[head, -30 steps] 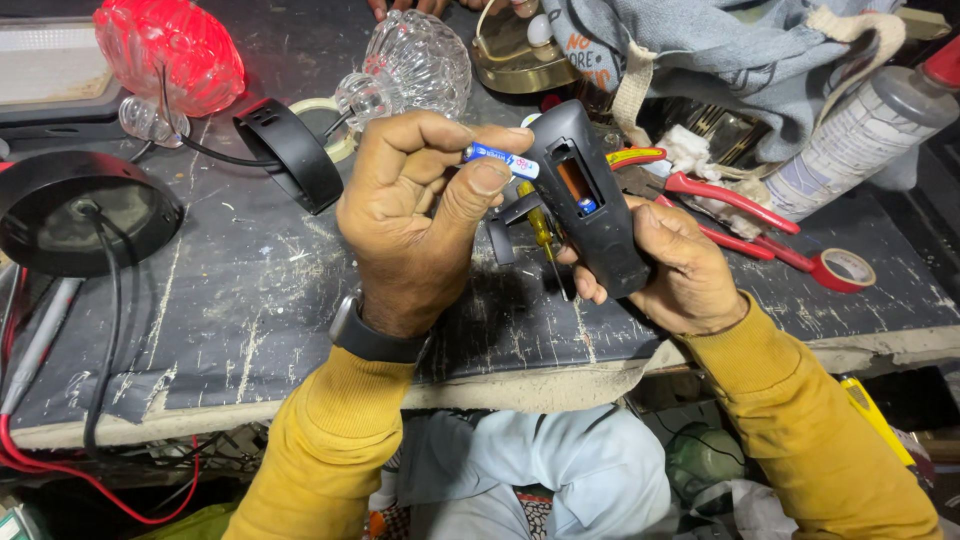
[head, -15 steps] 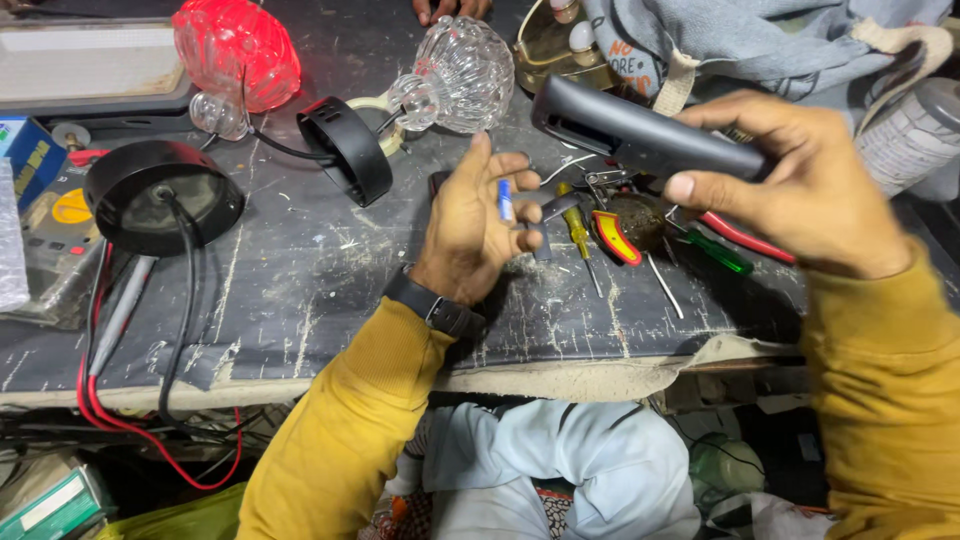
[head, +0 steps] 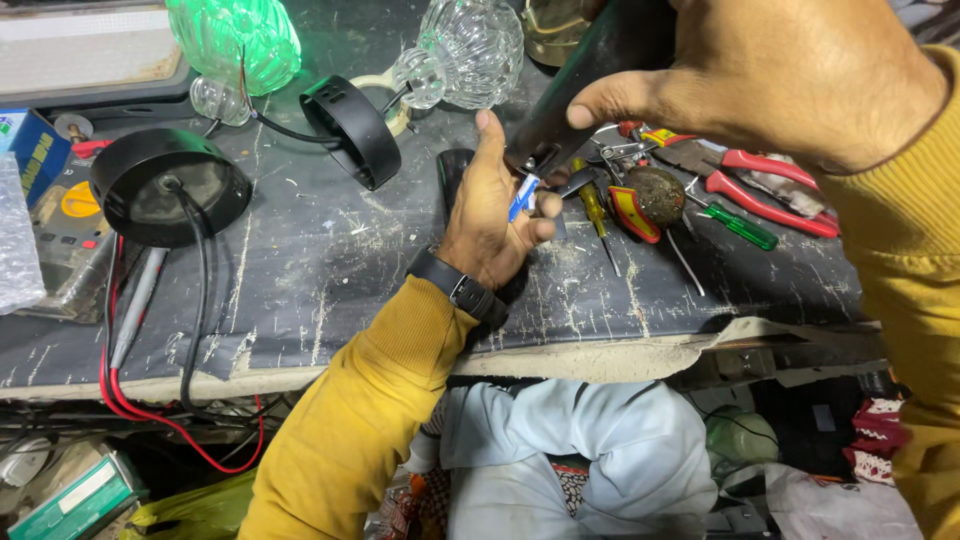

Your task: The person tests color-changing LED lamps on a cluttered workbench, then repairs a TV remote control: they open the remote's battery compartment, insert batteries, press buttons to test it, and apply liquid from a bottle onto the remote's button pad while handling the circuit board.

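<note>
Right hand (head: 790, 75) grips the smooth black plastic handset (head: 590, 80) up close to the camera; its long axis slants, lower end pointing down-left at the left hand (head: 490, 215); left fingers pinch a small blue-and-white cylinder (head: 521, 196) just under that end, above the scratched dark worktop (head: 330, 270); red-handled pliers (head: 760, 175) lie near.

A scratched black worktop (head: 330, 270) with white scuffs. Above it on the far left, a glowing green ribbed glass shade (head: 235, 40); right of that, a clear ribbed glass shade (head: 470, 50). Red-handled pliers (head: 770, 180), a green screwdriver (head: 740, 225), mustard-yellow sleeves (head: 360, 420), a black wristwatch (head: 460, 290).
</note>
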